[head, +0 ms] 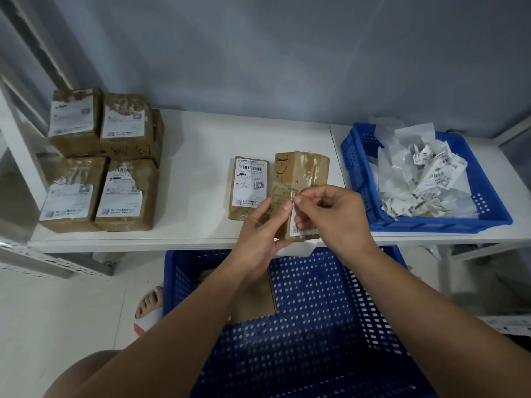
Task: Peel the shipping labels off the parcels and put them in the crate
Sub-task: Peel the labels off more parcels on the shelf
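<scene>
A brown parcel [301,173] wrapped in tape lies near the front edge of the white shelf [201,139]. Most of its top is bare; a remnant of white label [301,231] clings to its near end. My left hand [260,231] grips the parcel's left side, thumb on top. My right hand [333,214] pinches a small strip of label or tape between thumb and forefinger just above the parcel. To its left lies a second parcel [248,187] with a whole shipping label. A blue crate [494,196] at the right holds several crumpled peeled labels [422,179].
Several labelled brown parcels [100,162] are stacked at the shelf's left end. A large blue perforated crate [316,326] stands below the shelf in front of me, with a brown parcel [255,297] in it. A sandalled foot [148,308] shows on the tiled floor at left.
</scene>
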